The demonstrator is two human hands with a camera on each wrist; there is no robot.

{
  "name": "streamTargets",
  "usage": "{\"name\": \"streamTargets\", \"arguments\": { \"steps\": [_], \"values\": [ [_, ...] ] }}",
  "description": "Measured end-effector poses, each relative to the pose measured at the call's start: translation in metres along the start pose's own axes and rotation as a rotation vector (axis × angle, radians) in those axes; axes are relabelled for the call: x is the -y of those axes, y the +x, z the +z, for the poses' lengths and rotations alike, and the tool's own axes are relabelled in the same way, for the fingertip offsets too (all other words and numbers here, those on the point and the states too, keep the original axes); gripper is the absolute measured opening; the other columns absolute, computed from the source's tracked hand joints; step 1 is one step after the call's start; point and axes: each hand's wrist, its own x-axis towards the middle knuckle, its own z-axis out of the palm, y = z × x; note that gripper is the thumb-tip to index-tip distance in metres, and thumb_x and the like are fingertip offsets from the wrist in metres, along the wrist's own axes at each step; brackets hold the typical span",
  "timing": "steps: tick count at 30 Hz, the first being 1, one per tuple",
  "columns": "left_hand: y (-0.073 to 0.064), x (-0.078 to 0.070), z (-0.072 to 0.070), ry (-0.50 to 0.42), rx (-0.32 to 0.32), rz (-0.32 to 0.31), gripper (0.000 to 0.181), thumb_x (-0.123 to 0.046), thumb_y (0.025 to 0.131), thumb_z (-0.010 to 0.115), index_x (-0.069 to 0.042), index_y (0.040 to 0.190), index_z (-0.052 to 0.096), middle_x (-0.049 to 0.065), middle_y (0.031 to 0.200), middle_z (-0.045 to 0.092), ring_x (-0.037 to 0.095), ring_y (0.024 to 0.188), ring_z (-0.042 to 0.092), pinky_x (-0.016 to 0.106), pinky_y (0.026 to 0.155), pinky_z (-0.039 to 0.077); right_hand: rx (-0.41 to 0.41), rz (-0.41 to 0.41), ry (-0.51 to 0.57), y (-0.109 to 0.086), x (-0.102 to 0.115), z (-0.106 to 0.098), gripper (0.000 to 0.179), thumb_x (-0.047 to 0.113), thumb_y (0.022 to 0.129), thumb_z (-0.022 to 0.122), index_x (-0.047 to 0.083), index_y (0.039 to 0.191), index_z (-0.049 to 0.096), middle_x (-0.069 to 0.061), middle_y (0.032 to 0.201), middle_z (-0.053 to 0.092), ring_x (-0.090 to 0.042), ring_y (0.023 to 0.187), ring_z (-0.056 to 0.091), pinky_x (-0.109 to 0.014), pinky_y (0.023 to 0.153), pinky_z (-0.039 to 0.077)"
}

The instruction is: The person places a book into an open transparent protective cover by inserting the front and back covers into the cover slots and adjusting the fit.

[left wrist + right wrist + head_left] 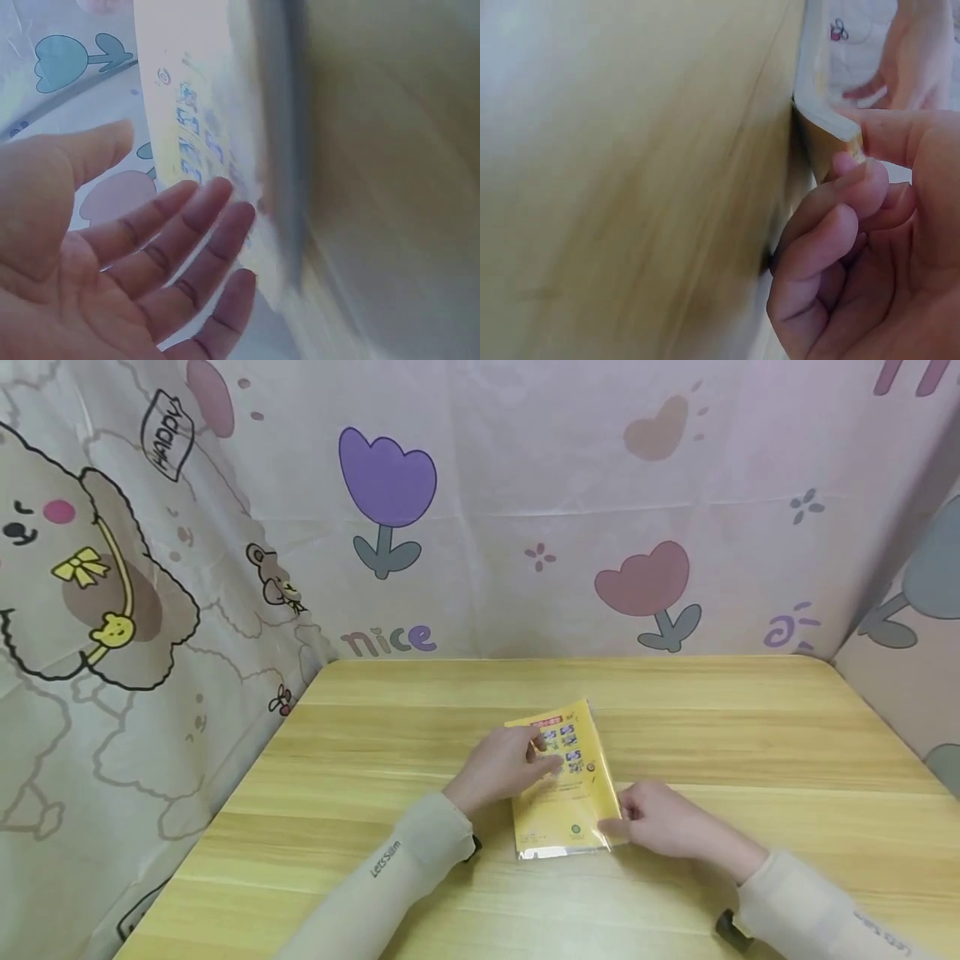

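Observation:
A thin yellow booklet-like packet (551, 814) in a shiny clear wrapper lies near the middle of the table, printed with small pictures and text. Over its upper left part is my left hand (504, 768). The left wrist view has that hand (112, 292) with its fingers extended and spread beside the printed face of the packet (169, 45). My right hand (663, 822) pinches the packet's lower right edge. In the right wrist view, the thumb and curled fingers of the right hand (847, 232) hold a slightly bent corner of the packet (821, 120).
The wood-grain table (390, 718) extends on all sides of the packet. A printed cloth (495, 460) with flowers and cartoon animals hangs behind it and along both sides. Both forearms wear light sleeves (397, 868), with a dark object at each wrist.

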Motion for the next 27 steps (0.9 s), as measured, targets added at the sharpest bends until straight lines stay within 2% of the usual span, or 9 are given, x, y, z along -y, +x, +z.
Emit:
{"name": "streamTargets", "arguments": {
  "steps": [6,10,13,18,24,27],
  "values": [
    [0.01,-0.01,0.002,-0.036,-0.053,-0.022,0.032,-0.051,0.101,0.071,-0.02,0.095,0.068,-0.007,0.08,0.065,0.01,0.066,0.055,0.025,0.058,0.045,-0.022,0.036,-0.036,0.0,0.01,0.007,0.032,0.034,0.091,0.078,0.016,0.071,0.061,0.01,0.06,0.047,-0.007,0.053,0.039,-0.02,0.048,0.031],
    [0.017,-0.015,0.001,-0.049,-0.047,-0.061,0.037,-0.055,0.102,0.069,-0.021,0.088,0.064,-0.006,0.078,0.062,0.009,0.064,0.053,0.025,0.055,0.043,-0.026,0.07,-0.033,-0.001,0.015,0.008,0.034,0.031,0.091,0.078,0.016,0.068,0.057,0.009,0.059,0.046,-0.008,0.053,0.037,-0.019,0.048,0.029],
    [0.025,-0.018,0.001,-0.032,-0.049,-0.08,0.04,-0.057,0.102,0.067,-0.021,0.086,0.063,-0.005,0.078,0.062,0.01,0.066,0.054,0.025,0.057,0.043,-0.03,0.082,-0.044,-0.002,0.018,0.009,0.038,0.031,0.091,0.077,0.018,0.066,0.052,0.009,0.059,0.045,-0.008,0.052,0.036,-0.019,0.048,0.028],
    [0.037,-0.023,0.001,0.001,-0.07,-0.074,0.046,-0.06,0.103,0.065,-0.019,0.082,0.06,-0.005,0.072,0.057,0.01,0.064,0.051,0.024,0.058,0.039,-0.058,0.091,-0.083,-0.003,0.024,0.011,0.042,0.03,0.09,0.077,0.019,0.063,0.047,0.009,0.057,0.043,-0.007,0.05,0.035,-0.019,0.047,0.026],
    [0.046,-0.027,0.002,-0.015,-0.007,-0.094,0.062,-0.067,0.103,0.059,-0.017,0.067,0.048,-0.007,0.054,0.036,0.008,0.048,0.033,0.024,0.047,0.028,-0.095,0.045,-0.186,-0.005,0.03,0.016,0.045,0.029,0.089,0.077,0.021,0.06,0.045,0.012,0.054,0.04,-0.005,0.047,0.033,-0.017,0.045,0.026],
    [0.048,-0.029,0.002,0.005,0.013,-0.101,0.067,-0.068,0.103,0.057,-0.018,0.06,0.045,-0.008,0.049,0.033,0.009,0.045,0.032,0.025,0.044,0.026,-0.109,0.024,-0.244,-0.006,0.033,0.019,0.044,0.03,0.088,0.078,0.021,0.059,0.046,0.011,0.055,0.041,-0.005,0.048,0.035,-0.018,0.045,0.028]
  ]
}}
